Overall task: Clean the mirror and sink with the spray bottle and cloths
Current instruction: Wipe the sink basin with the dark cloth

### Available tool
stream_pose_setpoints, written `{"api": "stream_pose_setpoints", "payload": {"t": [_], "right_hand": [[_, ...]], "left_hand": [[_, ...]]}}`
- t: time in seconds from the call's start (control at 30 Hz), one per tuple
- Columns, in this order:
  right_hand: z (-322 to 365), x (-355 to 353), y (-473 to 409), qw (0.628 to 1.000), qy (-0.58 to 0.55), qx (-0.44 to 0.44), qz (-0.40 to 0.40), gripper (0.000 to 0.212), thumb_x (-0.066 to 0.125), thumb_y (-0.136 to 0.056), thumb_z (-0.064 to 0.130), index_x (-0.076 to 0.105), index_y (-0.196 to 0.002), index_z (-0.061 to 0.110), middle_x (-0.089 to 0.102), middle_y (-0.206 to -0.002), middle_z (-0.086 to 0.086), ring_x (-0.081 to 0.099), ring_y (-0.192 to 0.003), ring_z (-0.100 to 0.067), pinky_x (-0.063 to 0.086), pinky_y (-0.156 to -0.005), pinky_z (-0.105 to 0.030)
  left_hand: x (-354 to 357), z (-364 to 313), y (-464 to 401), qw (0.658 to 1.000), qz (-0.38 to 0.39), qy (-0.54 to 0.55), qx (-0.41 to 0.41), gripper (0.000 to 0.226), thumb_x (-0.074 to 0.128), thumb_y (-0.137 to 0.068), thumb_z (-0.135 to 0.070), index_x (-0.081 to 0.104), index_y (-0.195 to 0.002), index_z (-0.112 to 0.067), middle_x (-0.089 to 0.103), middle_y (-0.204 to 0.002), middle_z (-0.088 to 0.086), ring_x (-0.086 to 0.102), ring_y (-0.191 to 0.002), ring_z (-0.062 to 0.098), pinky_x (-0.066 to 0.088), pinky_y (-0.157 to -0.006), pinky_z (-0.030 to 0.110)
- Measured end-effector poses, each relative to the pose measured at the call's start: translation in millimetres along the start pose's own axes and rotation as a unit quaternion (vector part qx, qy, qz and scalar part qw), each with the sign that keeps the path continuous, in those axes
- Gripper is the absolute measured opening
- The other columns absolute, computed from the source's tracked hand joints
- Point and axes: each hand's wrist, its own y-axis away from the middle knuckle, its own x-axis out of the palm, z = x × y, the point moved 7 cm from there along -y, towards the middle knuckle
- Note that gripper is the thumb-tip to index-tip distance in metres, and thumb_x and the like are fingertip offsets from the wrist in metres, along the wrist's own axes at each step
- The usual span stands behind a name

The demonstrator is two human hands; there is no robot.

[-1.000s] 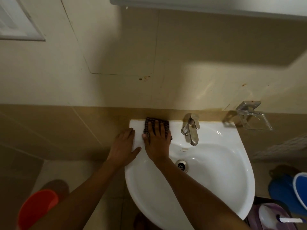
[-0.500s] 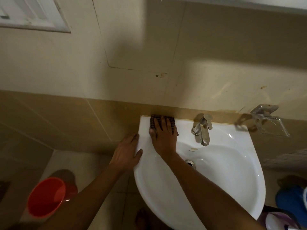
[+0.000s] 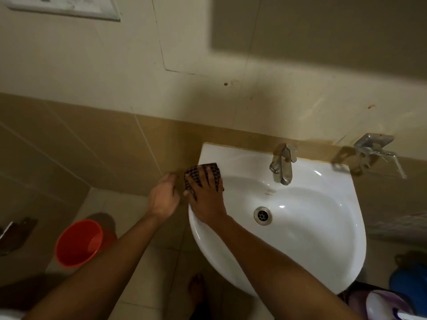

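A white wall-hung sink (image 3: 318, 245) fills the right half of the view, with a steel tap (image 3: 282, 164) at its back and a round drain (image 3: 262, 215) in the bowl. My right hand (image 3: 205, 195) lies flat on a dark checked cloth (image 3: 196, 173), pressing it onto the sink's left rim. Just left of the sink, my left hand (image 3: 164, 197) hangs off the rim with its fingers curled loosely and nothing in it. Neither the mirror nor a spray bottle is in view.
An orange bucket (image 3: 77, 242) stands on the tiled floor at the lower left. A metal soap holder (image 3: 374, 153) is fixed to the wall right of the tap. Blue and purple plastic items (image 3: 392, 301) sit at the lower right. My bare foot (image 3: 196, 288) shows below the sink.
My right hand has slid the cloth from the sink's back left corner forward along the left rim. My left hand has come off the rim. The view has shifted left.
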Motion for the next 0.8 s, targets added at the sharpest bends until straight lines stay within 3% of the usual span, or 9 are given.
{"api": "stream_pose_setpoints", "payload": {"t": [0.23,0.37,0.5,0.6,0.7,0.8], "right_hand": [[25,22,98,0.996,-0.058,-0.059,0.032,0.062,0.044,-0.095,0.024,0.027,-0.155,0.02,0.012,-0.165,-0.013,0.005,-0.151,-0.036,0.013,-0.121,-0.056],[17,16,148,0.994,-0.045,-0.082,0.053,0.061,0.044,-0.097,0.02,0.026,-0.155,0.022,0.01,-0.165,-0.013,0.01,-0.151,-0.035,0.014,-0.122,-0.052],[-3,3,191,0.995,-0.012,-0.09,0.05,0.061,0.043,-0.098,0.029,0.021,-0.155,0.024,0.023,-0.162,-0.01,0.026,-0.147,-0.03,0.029,-0.117,-0.049],[-25,-14,221,0.997,0.015,-0.068,0.043,0.06,0.04,-0.1,0.042,0.021,-0.154,0.023,0.036,-0.156,-0.004,0.041,-0.137,-0.025,0.041,-0.108,-0.045],[-48,-29,247,0.995,0.073,-0.058,0.027,0.062,0.03,-0.097,0.05,0.033,-0.15,0.018,0.053,-0.143,-0.003,0.056,-0.121,-0.024,0.047,-0.095,-0.044],[-66,-47,270,0.99,0.126,-0.056,-0.009,0.067,0.026,-0.091,0.055,0.045,-0.143,0.018,0.064,-0.126,-0.001,0.063,-0.107,-0.024,0.046,-0.09,-0.045]], "left_hand": [[4,-35,53,1.0,-0.02,0.011,-0.005,0.041,0.042,-0.088,0.003,0.055,-0.125,-0.005,0.058,-0.123,0.017,0.057,-0.109,0.033,0.045,-0.087,0.036],[21,-54,84,1.0,-0.009,0.001,0.014,0.046,0.042,-0.088,0.003,0.054,-0.131,-0.007,0.057,-0.128,0.014,0.056,-0.115,0.032,0.045,-0.091,0.035],[41,-65,114,0.999,0.013,-0.032,0.035,0.051,0.043,-0.085,0.008,0.052,-0.134,0.0,0.05,-0.141,0.018,0.045,-0.13,0.035,0.035,-0.111,0.04],[53,-70,135,0.995,0.028,-0.068,0.066,0.045,0.046,-0.084,0.004,0.058,-0.127,0.003,0.054,-0.137,0.022,0.046,-0.131,0.039,0.038,-0.111,0.049],[60,-77,154,0.989,0.053,-0.107,0.088,0.043,0.041,-0.085,-0.013,0.064,-0.116,0.005,0.059,-0.13,0.023,0.048,-0.128,0.043,0.042,-0.103,0.06],[61,-77,160,0.986,0.072,-0.128,0.086,0.044,0.038,-0.092,-0.017,0.059,-0.126,0.002,0.052,-0.141,0.02,0.038,-0.137,0.04,0.033,-0.109,0.062]]}}
